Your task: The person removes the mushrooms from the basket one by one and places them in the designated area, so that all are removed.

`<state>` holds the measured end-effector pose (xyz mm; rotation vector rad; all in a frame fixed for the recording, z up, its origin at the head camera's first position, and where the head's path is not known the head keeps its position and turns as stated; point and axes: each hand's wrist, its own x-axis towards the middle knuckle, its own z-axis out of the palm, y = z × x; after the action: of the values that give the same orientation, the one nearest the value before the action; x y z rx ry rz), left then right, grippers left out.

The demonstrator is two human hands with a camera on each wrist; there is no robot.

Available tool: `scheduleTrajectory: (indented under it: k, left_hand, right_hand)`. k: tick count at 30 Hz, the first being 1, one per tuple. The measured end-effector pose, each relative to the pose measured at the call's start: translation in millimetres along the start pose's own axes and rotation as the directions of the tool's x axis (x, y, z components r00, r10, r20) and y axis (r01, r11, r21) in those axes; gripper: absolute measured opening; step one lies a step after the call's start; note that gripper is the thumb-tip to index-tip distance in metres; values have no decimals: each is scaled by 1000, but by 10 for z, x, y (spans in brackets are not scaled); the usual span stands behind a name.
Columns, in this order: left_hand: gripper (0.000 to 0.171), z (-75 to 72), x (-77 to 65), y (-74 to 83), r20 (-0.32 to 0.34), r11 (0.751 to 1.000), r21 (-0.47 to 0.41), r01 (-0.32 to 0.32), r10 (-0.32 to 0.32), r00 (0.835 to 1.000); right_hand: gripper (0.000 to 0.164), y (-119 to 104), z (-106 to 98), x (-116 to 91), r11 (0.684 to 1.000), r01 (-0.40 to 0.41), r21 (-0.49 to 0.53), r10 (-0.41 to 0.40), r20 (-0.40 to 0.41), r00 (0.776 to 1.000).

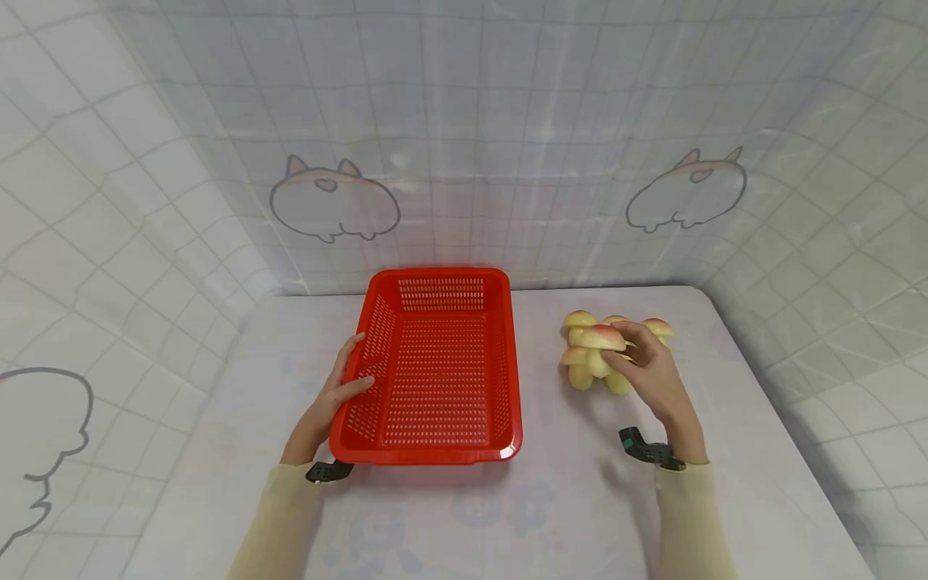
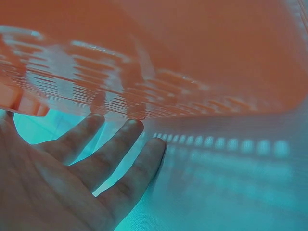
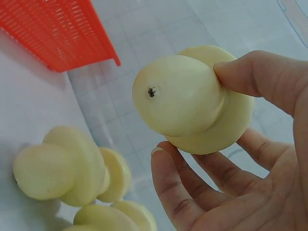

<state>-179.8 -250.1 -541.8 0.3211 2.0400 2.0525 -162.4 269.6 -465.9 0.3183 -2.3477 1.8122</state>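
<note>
A red plastic basket (image 1: pixel 516 379) with slotted walls rests on the table. My left hand (image 1: pixel 337 399) grips its left rim, thumb over the inner side; the left wrist view shows its other fingers (image 2: pixel 120 149) against the outer slotted wall (image 2: pixel 159 91). At right, my right hand (image 1: pixel 650 372) pinches a toy mushroom (image 1: pixel 603 337) between thumb and fingers, lifted over the pile. Up close, this mushroom (image 3: pixel 180 96) has a pale yellow rounded stem and wider cap. Several similar mushrooms (image 1: pixel 580 377) lie just below and behind it, some hidden by my hand.
A white patterned cloth covers the table (image 1: pixel 464 515). Pale grid-patterned curtain walls (image 1: pixel 464 161) stand at the back and both sides, close to the table's edges. Black straps with small devices (image 1: pixel 648 451) sit on both wrists.
</note>
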Motion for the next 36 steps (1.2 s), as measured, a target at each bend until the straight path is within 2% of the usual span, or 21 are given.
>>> scheduleTrajectory:
  k: [4, 15, 26, 36]
  left_hand:
    - [81, -8, 3, -4, 4, 1000, 2, -4, 4, 1000]
    - [82, 9, 1, -5, 3, 1000, 24, 3, -3, 1000]
    - [80, -20, 22, 21, 15, 999, 32, 15, -16, 1000]
    - [78, -25, 10, 22, 12, 998, 53, 15, -16, 1000]
  right_hand:
    - [48, 2, -56, -36, 998, -34, -48, 34, -14, 999]
    - [47, 49, -240, -170, 990, -63, -127, 56, -57, 997]
    - [47, 134, -398, -265, 984, -106, -146, 95, -83, 992]
    - [51, 205, -479, -336, 960, -142, -241, 127, -79, 989]
